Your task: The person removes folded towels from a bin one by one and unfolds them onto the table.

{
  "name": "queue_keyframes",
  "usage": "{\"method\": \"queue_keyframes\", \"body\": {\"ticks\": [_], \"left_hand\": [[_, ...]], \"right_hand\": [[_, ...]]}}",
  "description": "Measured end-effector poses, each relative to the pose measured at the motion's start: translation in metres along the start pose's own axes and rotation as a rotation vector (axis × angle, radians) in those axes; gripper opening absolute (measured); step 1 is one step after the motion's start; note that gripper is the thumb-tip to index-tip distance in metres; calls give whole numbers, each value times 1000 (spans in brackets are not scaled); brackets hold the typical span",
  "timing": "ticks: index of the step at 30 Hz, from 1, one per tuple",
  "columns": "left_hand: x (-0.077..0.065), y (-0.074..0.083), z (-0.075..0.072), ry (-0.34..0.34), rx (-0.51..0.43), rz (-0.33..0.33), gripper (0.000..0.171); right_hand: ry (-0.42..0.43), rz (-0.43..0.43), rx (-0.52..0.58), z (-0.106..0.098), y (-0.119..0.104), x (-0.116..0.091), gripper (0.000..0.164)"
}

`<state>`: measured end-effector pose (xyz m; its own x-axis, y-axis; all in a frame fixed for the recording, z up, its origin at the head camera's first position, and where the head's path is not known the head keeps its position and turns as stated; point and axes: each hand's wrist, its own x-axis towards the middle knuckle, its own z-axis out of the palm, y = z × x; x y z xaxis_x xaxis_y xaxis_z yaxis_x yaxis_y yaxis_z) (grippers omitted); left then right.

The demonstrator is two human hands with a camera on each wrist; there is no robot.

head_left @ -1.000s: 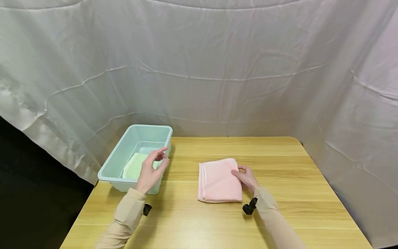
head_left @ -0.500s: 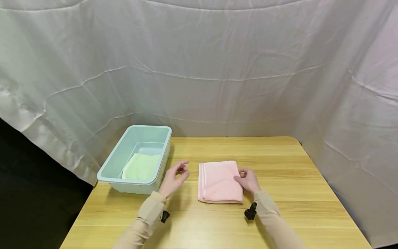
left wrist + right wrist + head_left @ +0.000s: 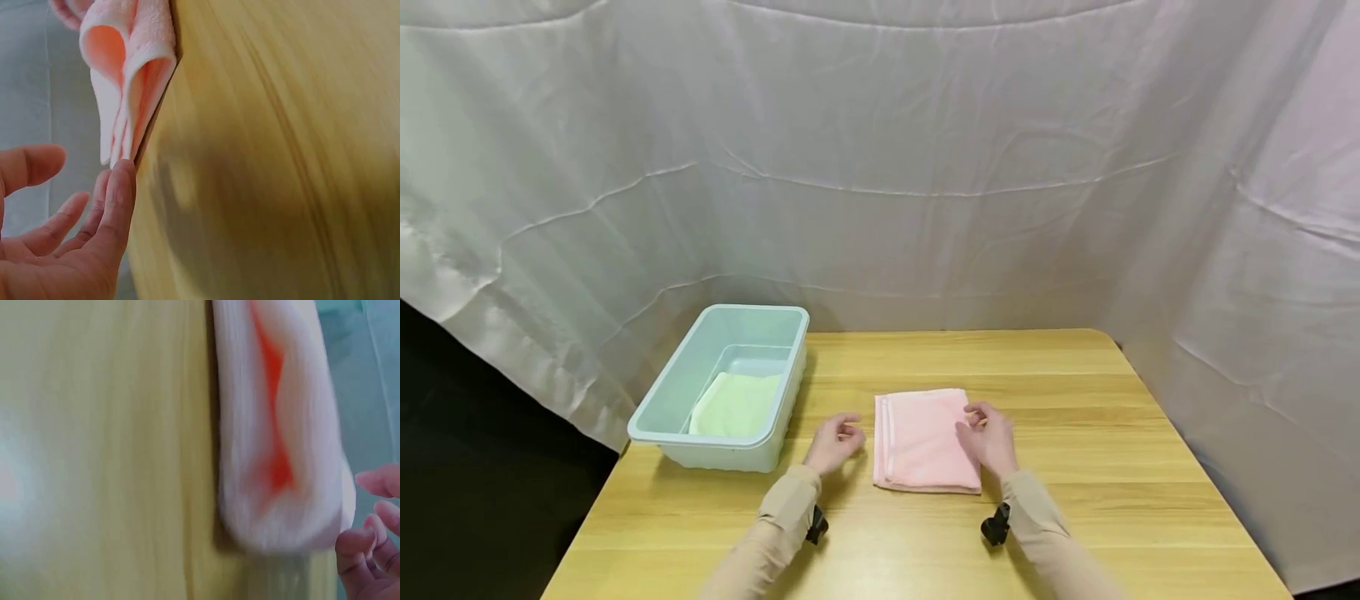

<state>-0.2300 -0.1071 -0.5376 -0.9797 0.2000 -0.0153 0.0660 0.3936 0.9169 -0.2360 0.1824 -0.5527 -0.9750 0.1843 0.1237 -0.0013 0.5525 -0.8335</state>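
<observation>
A folded pink towel lies flat on the wooden table, its hemmed edge on the left. Just left of that edge is my left hand. In the left wrist view its thumb and fingers are apart, with fingertips right at the layered end of the towel. My right hand is at the towel's right side, overlapping its edge in the head view. Seen from the right wrist, the fingers are loosely bent close to the rounded fold, thumb and fingers spread with nothing between them.
At the left of the table stands a light blue-green plastic basin holding a folded pale green towel. A grey curtain hangs behind and around the table.
My left hand has come from over the basin rightward and down to the pink towel's left edge. My right hand, first pinching the towel's right edge, has loosened there.
</observation>
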Motion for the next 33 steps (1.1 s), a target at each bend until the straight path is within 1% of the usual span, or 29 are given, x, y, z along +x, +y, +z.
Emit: {"method": "queue_keyframes", "body": {"ticks": [2, 6, 9, 12, 16, 20, 28, 30, 33], "left_hand": [[1, -1, 4, -12, -50, -35, 42], [1, -1, 10, -16, -183, -99, 42], [1, -2, 13, -9, -266, -138, 41], [2, -4, 15, -3, -315, -161, 41], [4, -7, 18, 3, -370, -179, 42], [7, -9, 22, 19, -409, -206, 44], [12, -11, 27, 45, -496, -256, 48], [12, -11, 27, 48, -502, -260, 49], [14, -12, 28, 45, -502, -258, 50]], "right_hand": [[-16, -17, 79, 6, -6, -6, 25], [-80, -53, 210, 16, -16, -16, 27], [-135, -90, 266, 24, -19, -20, 29], [-187, -118, 312, 31, -19, -21, 31], [-246, -126, 366, 38, -18, -22, 35], [-307, -136, 388, 42, -15, -22, 39], [-381, -161, 433, 41, -8, -23, 45], [-407, -178, 426, 40, -5, -22, 47], [-437, -217, 383, 40, -2, -22, 50]]}}
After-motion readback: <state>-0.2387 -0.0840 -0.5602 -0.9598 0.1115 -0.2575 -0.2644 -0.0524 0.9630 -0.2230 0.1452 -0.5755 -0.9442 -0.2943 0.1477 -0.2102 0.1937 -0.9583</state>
